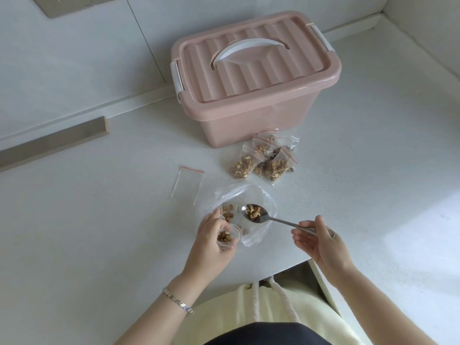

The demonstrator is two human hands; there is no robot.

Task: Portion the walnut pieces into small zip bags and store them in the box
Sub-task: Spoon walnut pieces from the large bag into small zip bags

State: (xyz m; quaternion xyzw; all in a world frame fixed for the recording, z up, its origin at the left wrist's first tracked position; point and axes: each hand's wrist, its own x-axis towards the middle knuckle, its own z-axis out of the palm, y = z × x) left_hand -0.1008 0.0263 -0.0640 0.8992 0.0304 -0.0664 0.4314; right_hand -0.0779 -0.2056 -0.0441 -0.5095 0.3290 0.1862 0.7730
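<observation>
Head view gives us the white counter, which carries everything beyond our left grip and right grip. Farthest ahead of both grips stands the pink box, with its lid on (ribbed, with a white handle lying flat). Just beyond the grips and between them lies a large clear bag, crumpled and open, with loose walnut pieces inside it near the left grip's fingertips. Farther out, between that bag and the box, sits a cluster of filled zip bags, touching one another. An empty zip bag lies flat on the counter beyond the left grip, apart from the rest. Our right grip pinches the handle end of a metal spoon, whose bowl holds walnut bits above the large bag. Our left grip curls round a small zip bag, which has its mouth open upward and is partly filled with walnuts. A silver bracelet circles the wrist behind the left grip.
</observation>
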